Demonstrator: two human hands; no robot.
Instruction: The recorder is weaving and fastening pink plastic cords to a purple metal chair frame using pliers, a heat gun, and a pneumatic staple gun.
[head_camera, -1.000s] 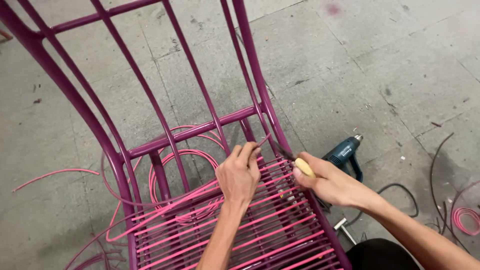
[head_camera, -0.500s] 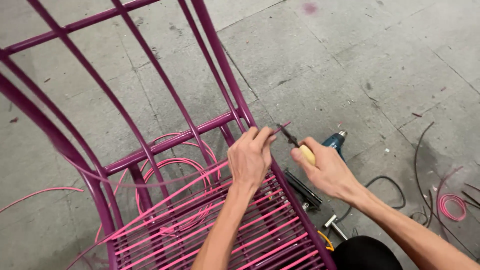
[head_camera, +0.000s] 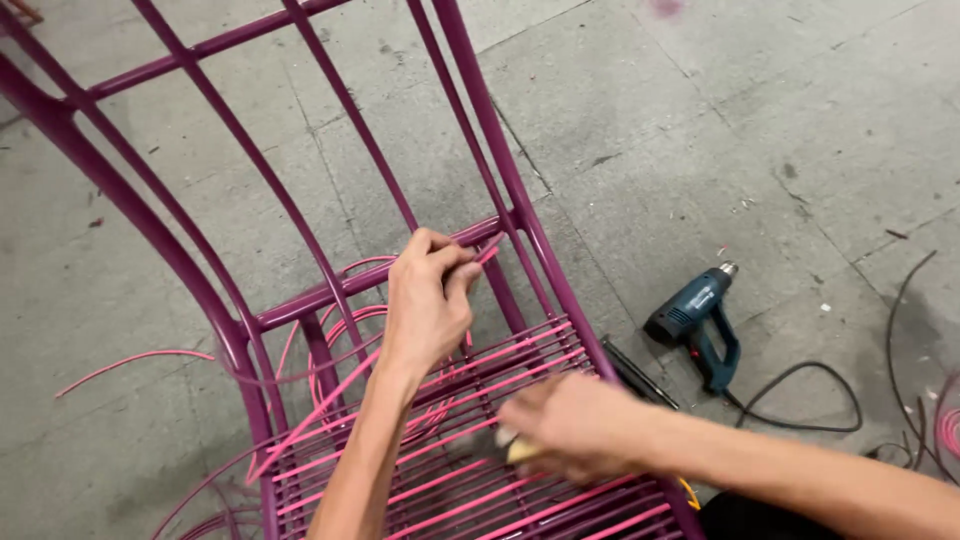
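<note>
- Your left hand (head_camera: 428, 305) is raised over the rear of the seat, fingers (head_camera: 452, 262) pinched narrow on the end of a pink plastic cord (head_camera: 488, 253), just beside the purple crossbar at the seat back.
- The cord end sits close to the junction where the crossbar meets the right upright of the purple metal chair frame (head_camera: 205, 270).
- Your right hand (head_camera: 565, 425) is lower, over the seat's right side, and motion-blurred. Fingers curl closed around a pale yellowish handle (head_camera: 522, 450); the tool itself cannot be identified.
- The woven seat (head_camera: 480, 375) shows parallel pink cord strands stretched across purple rails, running roughly left to right beneath both hands.
- Loose pink cord loops (head_camera: 345, 330) hang behind and below the seat, left of your left hand; one stray strand (head_camera: 130, 360) trails out across the floor to the left.
- A blue heat gun (head_camera: 695, 315) lies on the concrete floor (head_camera: 700, 130) to the right of the chair, well apart from both hands, with its black cable (head_camera: 800, 400) curling away to the right.
- A dark, slim tool (head_camera: 640, 372) lies on the floor between the chair edge and the heat gun.
</note>
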